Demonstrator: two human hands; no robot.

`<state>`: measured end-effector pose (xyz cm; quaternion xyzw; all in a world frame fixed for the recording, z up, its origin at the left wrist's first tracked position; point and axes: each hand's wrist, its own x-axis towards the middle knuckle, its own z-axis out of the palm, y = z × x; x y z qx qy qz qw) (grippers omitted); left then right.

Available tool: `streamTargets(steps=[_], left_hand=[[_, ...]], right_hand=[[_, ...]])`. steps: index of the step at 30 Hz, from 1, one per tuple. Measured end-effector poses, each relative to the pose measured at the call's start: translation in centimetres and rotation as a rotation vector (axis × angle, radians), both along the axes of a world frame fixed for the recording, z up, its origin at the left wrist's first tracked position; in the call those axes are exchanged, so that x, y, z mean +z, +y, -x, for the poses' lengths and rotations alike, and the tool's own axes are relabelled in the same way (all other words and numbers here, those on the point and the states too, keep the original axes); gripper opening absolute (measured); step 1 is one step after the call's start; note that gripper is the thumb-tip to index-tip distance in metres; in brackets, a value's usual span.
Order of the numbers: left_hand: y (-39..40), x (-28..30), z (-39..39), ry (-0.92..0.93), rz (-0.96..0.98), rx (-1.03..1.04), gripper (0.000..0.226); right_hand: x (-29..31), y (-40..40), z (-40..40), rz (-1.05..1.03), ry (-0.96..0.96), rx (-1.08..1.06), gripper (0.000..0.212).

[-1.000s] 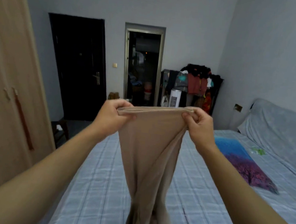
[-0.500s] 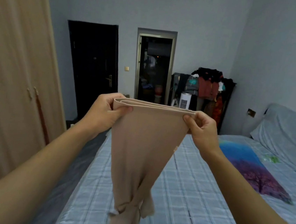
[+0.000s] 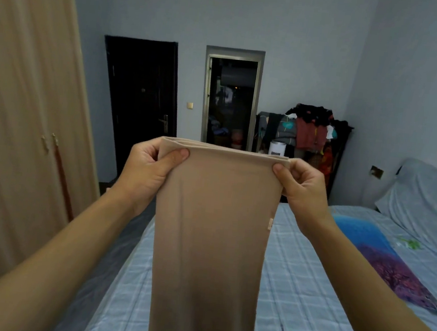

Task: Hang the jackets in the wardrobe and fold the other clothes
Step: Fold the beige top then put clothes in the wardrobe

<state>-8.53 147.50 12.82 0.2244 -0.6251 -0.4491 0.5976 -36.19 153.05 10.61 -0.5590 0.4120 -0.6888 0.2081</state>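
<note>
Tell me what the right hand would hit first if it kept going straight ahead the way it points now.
Probably nothing close. The right hand, pinching the beige garment, points over the bed toward the clothes rack and the white appliance beneath it. Depth is unclear, so this is a guess.

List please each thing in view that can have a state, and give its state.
garment: held up by its top edge, hanging over the bed
left hand: pinches the top left corner
right hand: pinches the top right corner
wardrobe: doors closed
dark door: closed
doorway: open, dark inside
rack: piled with clothes
bed: covered with a checked sheet
</note>
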Motion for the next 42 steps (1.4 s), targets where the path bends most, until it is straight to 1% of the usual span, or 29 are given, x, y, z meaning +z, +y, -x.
streamTargets(steps=[3,5,8,10,13,16,19,22,25,28,31,36,39,42], left_hand=[[-2.0,-1.7,0.9,-0.076,-0.040,0.087,0.006],[-4.0,-3.4,1.9,-0.187,-0.073,0.171,0.010],[-7.3,-6.3,3.7,-0.341,-0.190,0.234,0.012],[-9.4,-7.3,4.6,-0.358,-0.239,0.250,0.012],[-12.1,-5.7,5.3,-0.295,-0.213,0.274,0.015],[-13.1,-2.2,5.2,-0.221,-0.070,0.254,0.013],[-12.3,0.7,4.5,-0.163,0.097,0.240,0.008],[-10.0,1.5,3.5,-0.146,0.192,0.238,0.010],[-6.9,0.3,2.4,-0.231,0.211,0.232,0.015],[-4.2,-2.8,1.0,-0.355,0.204,0.231,0.018],[-1.4,-7.8,-0.5,-0.491,0.153,0.235,0.021],[4.6,-17.2,-2.3,-0.652,-0.012,0.219,0.017],[8.9,-21.5,-3.7,-0.740,-0.045,0.179,0.026],[13.1,-24.6,-5.7,-0.854,-0.086,0.073,0.034]], right_hand=[[-1.9,-2.7,0.7,-0.102,0.000,-0.019,0.011],[-3.7,-4.9,1.2,-0.180,0.007,-0.057,0.015],[-6.6,-8.2,1.9,-0.308,0.010,-0.112,0.019],[-7.4,-10.2,2.3,-0.349,-0.005,-0.129,0.017],[-5.3,-12.2,3.0,-0.266,-0.015,-0.134,0.015],[-0.9,-12.2,3.3,-0.100,0.010,-0.116,0.015],[2.2,-10.4,3.3,0.045,0.028,-0.058,0.013],[3.1,-7.9,2.8,0.112,0.054,0.004,0.010],[2.0,-5.5,2.3,0.095,0.086,0.000,0.010],[-1.2,-3.1,2.1,0.015,0.096,0.018,0.010],[-6.2,-0.7,1.9,-0.093,0.124,0.039,0.007],[-16.2,4.1,1.5,-0.309,0.187,0.096,0.021],[-21.3,8.4,0.7,-0.402,0.240,0.109,0.023],[-25.2,13.5,-0.6,-0.489,0.273,0.099,0.018]])
